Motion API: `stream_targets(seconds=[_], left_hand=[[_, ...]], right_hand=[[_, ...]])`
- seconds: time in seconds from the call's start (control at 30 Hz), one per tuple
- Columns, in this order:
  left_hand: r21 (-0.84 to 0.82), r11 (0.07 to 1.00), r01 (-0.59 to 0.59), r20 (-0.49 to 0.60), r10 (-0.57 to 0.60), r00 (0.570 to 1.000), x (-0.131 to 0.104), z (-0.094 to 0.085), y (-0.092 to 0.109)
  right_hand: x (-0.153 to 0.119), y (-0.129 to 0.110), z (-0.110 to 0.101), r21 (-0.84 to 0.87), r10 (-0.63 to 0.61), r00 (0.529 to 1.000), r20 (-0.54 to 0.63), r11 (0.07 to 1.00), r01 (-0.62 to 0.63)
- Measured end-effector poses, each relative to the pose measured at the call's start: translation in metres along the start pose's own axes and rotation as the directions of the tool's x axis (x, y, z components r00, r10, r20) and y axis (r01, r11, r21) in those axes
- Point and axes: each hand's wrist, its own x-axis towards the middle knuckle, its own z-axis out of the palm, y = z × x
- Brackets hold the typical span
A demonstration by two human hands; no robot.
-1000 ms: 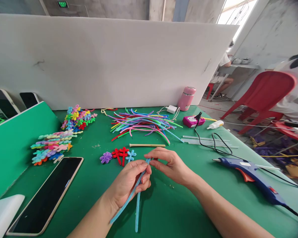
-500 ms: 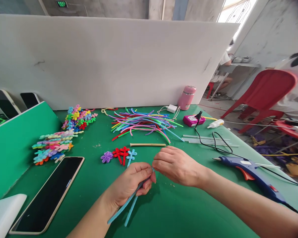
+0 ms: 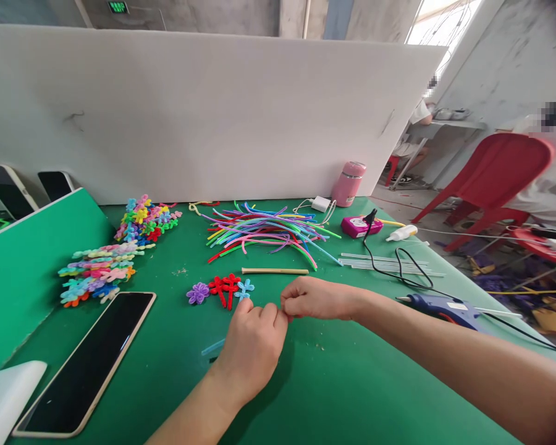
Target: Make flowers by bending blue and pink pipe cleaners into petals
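My left hand [image 3: 254, 339] is closed, its back turned up, around a light blue pipe cleaner [image 3: 212, 347] whose ends stick out to the left below the wrist side. Fingertips of my right hand [image 3: 319, 298] pinch together and meet the left fingers; the bit of pipe cleaner between them is hidden. Just beyond the left hand lie a light blue pipe-cleaner flower [image 3: 245, 288], two red pipe-cleaner flowers [image 3: 224, 287] with stems, and a purple flower [image 3: 197, 293]. A thin beige stick [image 3: 275, 271] lies beyond the right hand.
Loose pipe cleaners [image 3: 264, 228] are piled at the back. Finished flowers [image 3: 97, 272] are stacked left, near a phone [image 3: 86, 364]. To the right are a glue gun [image 3: 445, 309], its black cord, clear glue sticks [image 3: 384, 262], a white bottle [image 3: 402, 233] and a pink flask [image 3: 349, 184].
My left hand has rolled over so its back faces up, and the pipe cleaner's ends swung up and left. My right fingers have curled in tighter at the meeting point.
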Motion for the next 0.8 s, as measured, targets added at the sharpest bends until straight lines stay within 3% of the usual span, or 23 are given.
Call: stream_targets(seconds=[0.07, 0.13, 0.17, 0.23, 0.33, 0.43, 0.53, 0.6, 0.67, 0.8], left_hand=[[-0.116, 0.99, 0.078, 0.002, -0.078, 0.997, 0.001, -0.001, 0.0], [-0.316, 0.92, 0.23, 0.061, -0.223, 0.973, 0.003, -0.004, 0.001], [-0.444, 0.835, 0.326, 0.118, -0.306, 0.945, 0.004, -0.007, 0.001], [-0.674, 0.563, 0.479, 0.265, -0.421, 0.867, 0.005, -0.011, -0.001], [-0.821, 0.18, 0.542, 0.447, -0.388, 0.806, 0.006, -0.015, -0.002], [-0.832, 0.045, 0.552, 0.518, -0.294, 0.804, 0.005, -0.015, -0.002], [-0.827, 0.038, 0.561, 0.532, -0.271, 0.802, 0.005, -0.014, 0.0], [-0.82, 0.093, 0.565, 0.518, -0.299, 0.801, 0.004, -0.012, 0.0], [-0.803, 0.209, 0.558, 0.474, -0.343, 0.811, 0.004, -0.01, 0.0], [-0.692, 0.547, 0.472, 0.287, -0.392, 0.874, 0.003, -0.007, 0.003]], right_hand=[[0.003, -0.001, 0.0, 0.002, 0.018, 1.0, -0.002, 1.0, -0.018], [0.001, -0.006, -0.001, -0.079, -0.048, 0.994, -0.098, 0.996, 0.04], [-0.002, -0.009, -0.001, -0.13, -0.111, 0.981, -0.158, 0.987, 0.091], [-0.009, -0.014, -0.002, -0.192, -0.256, 0.936, -0.241, 0.958, 0.213], [-0.017, -0.013, -0.004, -0.174, -0.417, 0.87, -0.263, 0.907, 0.383], [-0.02, -0.009, -0.005, -0.115, -0.481, 0.836, -0.265, 0.876, 0.468], [-0.019, -0.007, -0.004, -0.079, -0.445, 0.857, -0.262, 0.894, 0.44], [-0.018, -0.007, -0.002, -0.052, -0.378, 0.889, -0.257, 0.924, 0.378], [-0.016, -0.006, 0.0, -0.009, -0.295, 0.922, -0.252, 0.953, 0.302], [-0.008, -0.002, 0.004, 0.069, -0.166, 0.955, -0.245, 0.98, 0.188]])
